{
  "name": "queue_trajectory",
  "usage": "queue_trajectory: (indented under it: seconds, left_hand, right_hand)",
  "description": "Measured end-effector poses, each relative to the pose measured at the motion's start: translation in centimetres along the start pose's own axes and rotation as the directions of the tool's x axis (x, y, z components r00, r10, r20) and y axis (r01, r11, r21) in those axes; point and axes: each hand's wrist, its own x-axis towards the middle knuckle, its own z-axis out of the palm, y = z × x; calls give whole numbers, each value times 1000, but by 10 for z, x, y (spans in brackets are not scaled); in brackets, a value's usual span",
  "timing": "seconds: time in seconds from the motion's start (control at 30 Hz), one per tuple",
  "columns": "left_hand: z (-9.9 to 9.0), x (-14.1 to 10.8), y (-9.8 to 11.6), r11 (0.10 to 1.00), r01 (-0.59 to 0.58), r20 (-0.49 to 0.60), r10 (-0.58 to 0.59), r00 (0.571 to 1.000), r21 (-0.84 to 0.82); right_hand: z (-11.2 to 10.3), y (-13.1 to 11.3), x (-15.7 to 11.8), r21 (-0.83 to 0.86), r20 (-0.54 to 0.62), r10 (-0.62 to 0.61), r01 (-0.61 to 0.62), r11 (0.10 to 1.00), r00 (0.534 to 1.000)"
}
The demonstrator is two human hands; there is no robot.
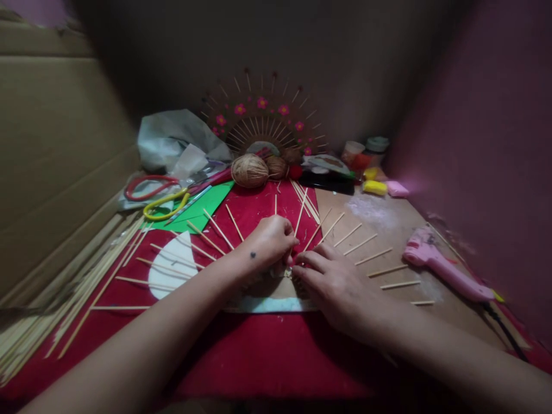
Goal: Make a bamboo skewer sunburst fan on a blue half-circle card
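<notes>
A half-round fan of thin wooden sticks (373, 249) lies spread before me, its base backed by brown card with a pale blue strip (276, 305) along the straight edge. My left hand (278, 238) is closed in a pinch at the middle of the fan, where a slanting wooden stick (302, 211) meets its fingertips. Close beside it, my right hand (334, 279) bends its fingers down onto the fan's base and grips there; its thumb is hidden. Between the fingertips a small pale spot (288, 273) shows, too blurred to name.
A pink glue gun (448, 267) lies at right on brown board. Loose sticks (92, 276) line the left side. Scissors with red and yellow handles (166, 210), green paper (207, 207) and a twine ball (249, 171) sit behind. A finished flowered fan (261, 103) leans at the back.
</notes>
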Motion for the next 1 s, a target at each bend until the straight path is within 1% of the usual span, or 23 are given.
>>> queue_trajectory:
  seconds: [0.13, 0.33, 0.47, 0.57, 0.67, 0.87, 1.0]
  left_hand:
    - [2, 0, 1, 998, -7, -35, 9, 999, 63]
    - [3, -1, 4, 997, 7, -50, -3, 999, 81]
    - [2, 1, 3, 993, 15, -52, -8, 999, 121]
    - [3, 2, 2, 993, 13, -44, -8, 999, 116]
    - [4, 2, 2, 995, 7, -36, -4, 999, 95]
    - [4, -1, 7, 976, -4, -46, 14, 999, 216]
    - [4, 1, 8, 959, -25, -74, 48, 996, 283]
  right_hand:
    - [2, 1, 2, -4, -1, 5, -5, 1000, 1000]
    - [4, 3, 3, 11, -15, 16, -15, 1000, 1000]
    - [6, 3, 2, 11, -24, 9, -8, 1000, 1000]
    - [6, 2, 0, 3, -47, 13, -13, 1000, 999]
    - [5, 3, -1, 7, -94, 37, -36, 999, 995]
    - [4, 10, -1, 21, -172, 104, -102, 995, 980]
    - [4, 12, -1, 34, -186, 108, -103, 994, 977]
